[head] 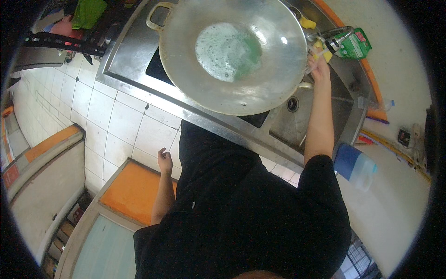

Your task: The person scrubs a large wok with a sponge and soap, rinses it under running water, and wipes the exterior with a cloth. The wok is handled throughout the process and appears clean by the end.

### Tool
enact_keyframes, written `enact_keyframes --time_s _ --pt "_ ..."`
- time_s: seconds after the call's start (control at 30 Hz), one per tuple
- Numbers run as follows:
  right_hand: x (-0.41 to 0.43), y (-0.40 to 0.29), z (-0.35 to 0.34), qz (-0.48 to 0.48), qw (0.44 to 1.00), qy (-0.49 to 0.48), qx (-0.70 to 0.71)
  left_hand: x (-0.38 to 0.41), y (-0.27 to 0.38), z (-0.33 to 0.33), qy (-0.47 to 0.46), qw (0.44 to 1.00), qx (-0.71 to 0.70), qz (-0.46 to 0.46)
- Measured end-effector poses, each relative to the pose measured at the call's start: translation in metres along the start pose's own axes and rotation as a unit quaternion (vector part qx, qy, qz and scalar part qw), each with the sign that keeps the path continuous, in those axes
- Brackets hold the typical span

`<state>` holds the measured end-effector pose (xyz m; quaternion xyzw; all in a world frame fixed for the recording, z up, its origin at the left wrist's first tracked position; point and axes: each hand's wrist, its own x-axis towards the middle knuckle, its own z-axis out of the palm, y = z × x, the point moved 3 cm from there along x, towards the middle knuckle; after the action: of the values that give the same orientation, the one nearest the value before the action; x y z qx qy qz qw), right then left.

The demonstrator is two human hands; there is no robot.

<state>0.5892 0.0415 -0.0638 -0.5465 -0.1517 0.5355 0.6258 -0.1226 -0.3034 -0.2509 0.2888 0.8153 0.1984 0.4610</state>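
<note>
A large metal wok (226, 97) rests over the stainless steel sink counter, with foamy, greenish liquid (224, 52) pooled in its bottom. Beyond the wok's right rim, my right hand (320, 69) grips a yellow sponge (327, 55) under the faucet (333, 44). Water runs from the spout over the sponge and fingers. One loop handle (306, 85) of the wok lies just below that hand; the other handle (150, 17) points to the upper left. My left hand (165, 161) hangs beside my body above the tiled floor, holding nothing, its fingers loosely bent.
A sink basin with a drain (292, 104) lies under the wok's right side. Behind the faucet stands a green pouch (359, 43), and another yellow piece (307, 23) sits nearby. A plastic jug (362, 171) is at right. An orange-topped counter (134, 191) stands at left.
</note>
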Motion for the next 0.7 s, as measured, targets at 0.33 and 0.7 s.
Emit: enact_keyframes --time_s 0.33,0.7 --pt "-0.004 0.0 0.011 -0.046 0.996 0.069 0.027 0.007 -0.01 -0.001 -0.005 1.0 0.008 0.0" --pt "0.004 -0.006 0.026 0.008 0.999 -0.009 0.032 0.002 -0.004 -0.005 0.003 1.0 0.014 -0.007"
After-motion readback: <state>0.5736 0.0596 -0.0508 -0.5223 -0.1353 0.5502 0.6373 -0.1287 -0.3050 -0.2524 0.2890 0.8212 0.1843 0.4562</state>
